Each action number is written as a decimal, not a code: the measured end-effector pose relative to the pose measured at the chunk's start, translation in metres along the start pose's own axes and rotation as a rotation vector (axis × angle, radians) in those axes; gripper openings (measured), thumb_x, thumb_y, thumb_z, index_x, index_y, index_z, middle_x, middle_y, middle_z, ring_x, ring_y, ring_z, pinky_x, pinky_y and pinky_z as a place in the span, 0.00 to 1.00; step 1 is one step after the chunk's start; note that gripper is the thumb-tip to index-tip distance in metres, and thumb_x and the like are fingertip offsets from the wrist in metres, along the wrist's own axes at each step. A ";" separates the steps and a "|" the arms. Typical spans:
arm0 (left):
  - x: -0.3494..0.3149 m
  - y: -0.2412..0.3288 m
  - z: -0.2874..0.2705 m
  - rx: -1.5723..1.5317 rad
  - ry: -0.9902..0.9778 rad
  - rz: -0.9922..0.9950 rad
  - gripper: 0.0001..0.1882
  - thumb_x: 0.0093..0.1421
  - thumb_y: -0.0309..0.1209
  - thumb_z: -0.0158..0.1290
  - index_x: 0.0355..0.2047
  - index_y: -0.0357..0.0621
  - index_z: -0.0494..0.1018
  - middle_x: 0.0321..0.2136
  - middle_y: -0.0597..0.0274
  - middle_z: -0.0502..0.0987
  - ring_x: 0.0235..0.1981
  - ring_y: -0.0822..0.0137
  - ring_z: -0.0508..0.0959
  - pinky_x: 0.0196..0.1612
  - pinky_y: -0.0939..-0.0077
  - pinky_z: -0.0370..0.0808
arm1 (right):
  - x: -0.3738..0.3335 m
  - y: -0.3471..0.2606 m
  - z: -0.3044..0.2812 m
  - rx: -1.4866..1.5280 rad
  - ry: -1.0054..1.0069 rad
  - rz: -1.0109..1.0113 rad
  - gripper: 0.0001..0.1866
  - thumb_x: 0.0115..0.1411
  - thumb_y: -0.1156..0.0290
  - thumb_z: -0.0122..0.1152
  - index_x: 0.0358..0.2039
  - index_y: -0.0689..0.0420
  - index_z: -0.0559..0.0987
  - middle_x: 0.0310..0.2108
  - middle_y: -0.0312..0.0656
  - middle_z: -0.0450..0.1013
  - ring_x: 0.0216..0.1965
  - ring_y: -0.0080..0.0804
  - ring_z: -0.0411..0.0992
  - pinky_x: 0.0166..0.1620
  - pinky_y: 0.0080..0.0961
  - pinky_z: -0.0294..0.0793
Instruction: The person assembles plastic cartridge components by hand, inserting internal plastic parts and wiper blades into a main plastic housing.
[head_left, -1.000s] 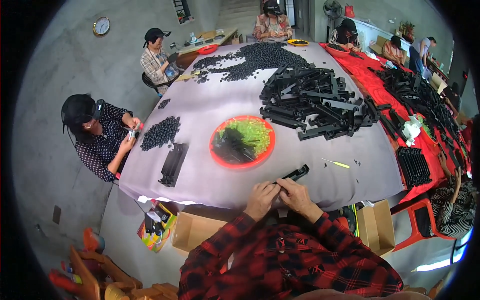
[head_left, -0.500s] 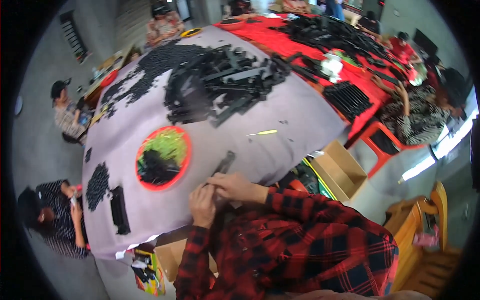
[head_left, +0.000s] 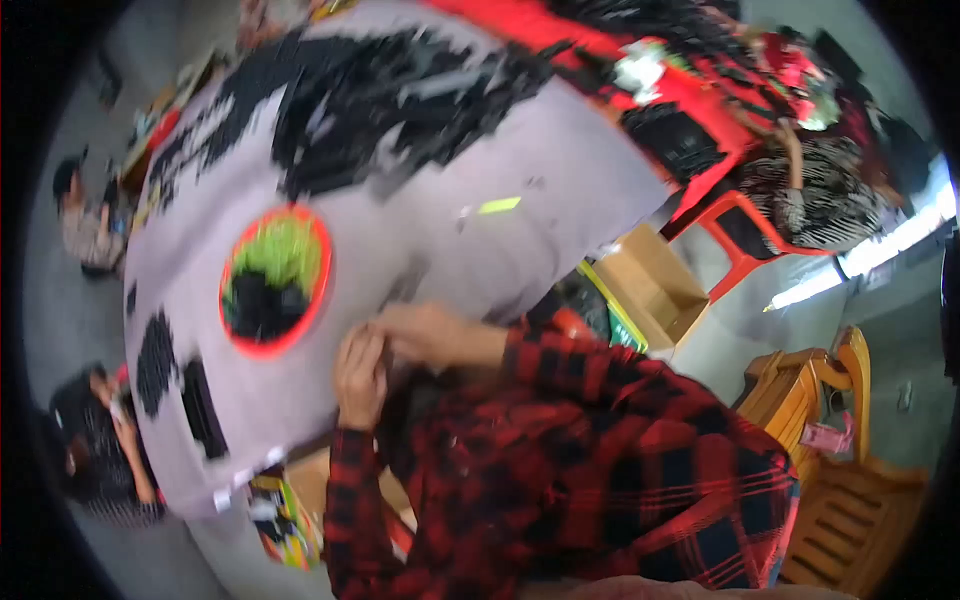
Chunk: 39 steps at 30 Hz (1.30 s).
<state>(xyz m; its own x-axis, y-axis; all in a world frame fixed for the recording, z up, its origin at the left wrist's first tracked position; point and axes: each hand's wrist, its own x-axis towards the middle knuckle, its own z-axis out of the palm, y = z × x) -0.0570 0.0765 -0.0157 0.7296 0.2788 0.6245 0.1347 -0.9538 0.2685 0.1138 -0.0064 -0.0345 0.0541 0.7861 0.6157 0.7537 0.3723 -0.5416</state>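
Observation:
Close together at the near edge of the cloth-covered table, both my hands hold a narrow black piece (head_left: 405,284). Its far end sticks out past my fingers and is blurred; the rest is hidden by the hands. My left hand (head_left: 360,378) is closed at the near left of the piece. My right hand (head_left: 427,335) is closed across it from the right. Left of them sits a round red-rimmed basin (head_left: 323,262) with yellow-green strips and black bits in it. Beyond my hands lies a slim tool with a yellow handle (head_left: 500,205).
A big heap of black parts (head_left: 390,110) covers the table's far side. Small black pieces (head_left: 157,365) and a black bar stack (head_left: 204,410) lie at left. An open cardboard box (head_left: 655,290) and a wooden chair (head_left: 800,375) stand at right. Several people work around.
The whole view has swung, so the table and basin sit further left and higher in the picture, with more blur. My hands keep their grip on the black piece.

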 end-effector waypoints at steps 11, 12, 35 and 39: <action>0.013 -0.012 -0.010 -0.245 -0.044 -0.134 0.22 0.51 0.21 0.58 0.49 0.44 0.76 0.41 0.58 0.80 0.52 0.53 0.76 0.52 0.60 0.72 | 0.020 -0.001 -0.023 0.033 -0.003 0.081 0.20 0.53 0.77 0.59 0.48 0.54 0.77 0.35 0.42 0.77 0.34 0.44 0.77 0.37 0.32 0.78; 0.012 -0.013 -0.011 -0.256 -0.068 -0.144 0.24 0.51 0.19 0.58 0.51 0.44 0.75 0.45 0.57 0.79 0.53 0.53 0.75 0.54 0.61 0.72 | 0.019 -0.002 -0.023 0.043 -0.013 0.101 0.20 0.53 0.77 0.59 0.48 0.53 0.77 0.35 0.41 0.77 0.34 0.43 0.78 0.36 0.32 0.78; 0.011 -0.007 -0.012 -0.007 -0.155 -0.011 0.25 0.49 0.29 0.63 0.50 0.54 0.76 0.48 0.70 0.78 0.53 0.59 0.75 0.50 0.62 0.74 | 0.017 -0.011 -0.025 0.038 0.003 0.162 0.18 0.52 0.80 0.61 0.45 0.55 0.78 0.33 0.42 0.77 0.31 0.41 0.77 0.33 0.30 0.78; 0.013 -0.007 -0.014 -0.019 -0.193 -0.018 0.26 0.50 0.30 0.63 0.51 0.55 0.75 0.49 0.73 0.77 0.53 0.61 0.75 0.50 0.61 0.74 | 0.017 -0.013 -0.025 0.043 0.009 0.169 0.18 0.52 0.81 0.61 0.44 0.55 0.79 0.32 0.42 0.77 0.30 0.41 0.77 0.32 0.30 0.78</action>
<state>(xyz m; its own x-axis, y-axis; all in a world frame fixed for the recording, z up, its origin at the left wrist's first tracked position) -0.0583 0.0886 0.0005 0.8422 0.2676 0.4681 0.1376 -0.9460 0.2935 0.1217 -0.0102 -0.0027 0.1837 0.8351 0.5185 0.7044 0.2561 -0.6620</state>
